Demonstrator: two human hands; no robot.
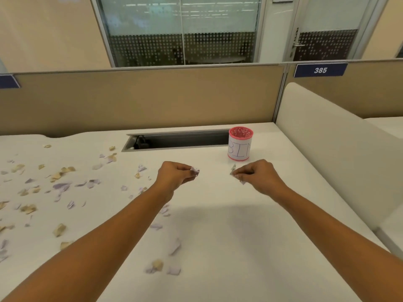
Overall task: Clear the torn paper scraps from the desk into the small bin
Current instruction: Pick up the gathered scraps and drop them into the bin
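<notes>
Left grip pinched a scrap over mid bench. Right grip pinched a second scrap, just near of the bin. Bin stood upright, far right, beside cable slot. Loose scraps lay scattered over the bench's left half.

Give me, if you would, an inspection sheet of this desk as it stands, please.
Surface: white desk, bare in its right half.
Job's things: torn scraps strewn over the left half; small bin upright at the back right, marked BIN.
Clutter: nothing seen.
Grips: left hand pinches a pale scrap; right hand pinches a second scrap; both are short of the bin.
Cables: dark fitting in the open cable trough, too blurred to identify.
Surroundings: partition, label 385, glass wall, door.
</notes>
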